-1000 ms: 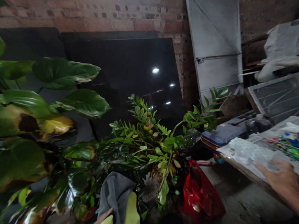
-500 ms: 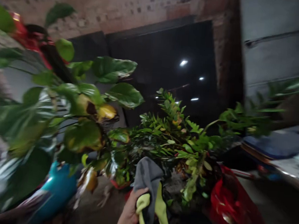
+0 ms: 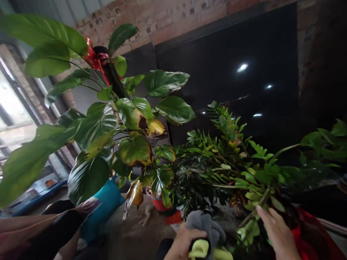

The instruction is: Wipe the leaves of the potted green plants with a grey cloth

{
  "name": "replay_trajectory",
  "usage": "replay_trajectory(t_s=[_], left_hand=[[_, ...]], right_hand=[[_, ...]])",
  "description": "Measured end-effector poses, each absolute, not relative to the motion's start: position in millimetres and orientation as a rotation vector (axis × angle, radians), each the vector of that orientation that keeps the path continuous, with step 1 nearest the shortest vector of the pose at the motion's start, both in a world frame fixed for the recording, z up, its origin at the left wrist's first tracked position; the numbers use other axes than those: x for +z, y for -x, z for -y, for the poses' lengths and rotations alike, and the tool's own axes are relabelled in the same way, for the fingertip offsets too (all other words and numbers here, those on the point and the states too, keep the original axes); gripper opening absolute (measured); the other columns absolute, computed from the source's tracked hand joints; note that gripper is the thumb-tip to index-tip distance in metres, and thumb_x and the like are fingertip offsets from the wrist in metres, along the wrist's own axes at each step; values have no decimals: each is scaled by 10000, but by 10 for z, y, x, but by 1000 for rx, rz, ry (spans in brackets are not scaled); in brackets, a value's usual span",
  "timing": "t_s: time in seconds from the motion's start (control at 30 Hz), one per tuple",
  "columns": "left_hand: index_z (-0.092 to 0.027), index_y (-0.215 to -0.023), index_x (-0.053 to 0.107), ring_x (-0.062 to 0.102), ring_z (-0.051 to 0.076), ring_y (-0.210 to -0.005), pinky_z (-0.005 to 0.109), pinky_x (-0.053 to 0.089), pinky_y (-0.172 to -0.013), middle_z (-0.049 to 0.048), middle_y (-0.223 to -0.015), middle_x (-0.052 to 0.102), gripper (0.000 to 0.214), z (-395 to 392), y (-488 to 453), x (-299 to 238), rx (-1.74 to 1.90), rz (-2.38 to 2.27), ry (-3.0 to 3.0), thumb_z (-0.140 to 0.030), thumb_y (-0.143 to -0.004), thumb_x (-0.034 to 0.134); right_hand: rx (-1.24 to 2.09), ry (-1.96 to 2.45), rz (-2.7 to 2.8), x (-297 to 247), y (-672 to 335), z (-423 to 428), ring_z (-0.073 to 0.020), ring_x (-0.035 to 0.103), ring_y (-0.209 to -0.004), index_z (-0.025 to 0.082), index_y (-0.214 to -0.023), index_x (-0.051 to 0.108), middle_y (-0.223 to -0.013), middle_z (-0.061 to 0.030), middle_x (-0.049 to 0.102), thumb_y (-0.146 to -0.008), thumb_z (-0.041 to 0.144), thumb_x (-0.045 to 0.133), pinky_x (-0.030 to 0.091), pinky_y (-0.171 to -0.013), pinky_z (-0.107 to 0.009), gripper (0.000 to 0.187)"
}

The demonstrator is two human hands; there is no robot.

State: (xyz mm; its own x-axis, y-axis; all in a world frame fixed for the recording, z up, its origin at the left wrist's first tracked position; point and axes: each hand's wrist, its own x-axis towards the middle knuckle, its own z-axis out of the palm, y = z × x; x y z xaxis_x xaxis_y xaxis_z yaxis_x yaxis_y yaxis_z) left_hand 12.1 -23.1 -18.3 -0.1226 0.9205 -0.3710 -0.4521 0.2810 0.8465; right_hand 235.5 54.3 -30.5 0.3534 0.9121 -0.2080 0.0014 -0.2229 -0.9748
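Gripping a gray and yellow cloth [image 3: 204, 222] at the bottom middle, the left hand [image 3: 179, 246] has its fingers curled tight. At lower right, the right hand [image 3: 278, 234] has moved from the tabletop to a leafy stem [image 3: 264, 197], fingers straight, so both hands are by plants [image 3: 175, 108].

Right hand [image 3: 278, 236] left table; fingers [image 3: 264, 218] now at plant stem [image 3: 265, 197].
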Motion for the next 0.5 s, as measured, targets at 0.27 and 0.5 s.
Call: replay_trajectory(t_s=[0.27,0.5], left_hand=[[-108,-745,712,599,153,-559,294,502,-608,29,-661,690,419,-128,-62,757,1618,-1014,-691,-221,-355,813],[-106,-680,682,596,182,-553,319,488,-595,58,-605,668,337,31,-279,-388,1286,-1200,-385,-194,-372,789]], right_hand=[[1337,1602,736,-551,-2112,-464,-468,464,-1236,212,-1108,543,-1324,-230,537,-396,743,688,498,-799,-616,900],[1659,1277,545,-811,-2053,-385,-372,668,-960,238,-1000,562,-866,-89,661,-487,578,775,552,-640,-422,651]])
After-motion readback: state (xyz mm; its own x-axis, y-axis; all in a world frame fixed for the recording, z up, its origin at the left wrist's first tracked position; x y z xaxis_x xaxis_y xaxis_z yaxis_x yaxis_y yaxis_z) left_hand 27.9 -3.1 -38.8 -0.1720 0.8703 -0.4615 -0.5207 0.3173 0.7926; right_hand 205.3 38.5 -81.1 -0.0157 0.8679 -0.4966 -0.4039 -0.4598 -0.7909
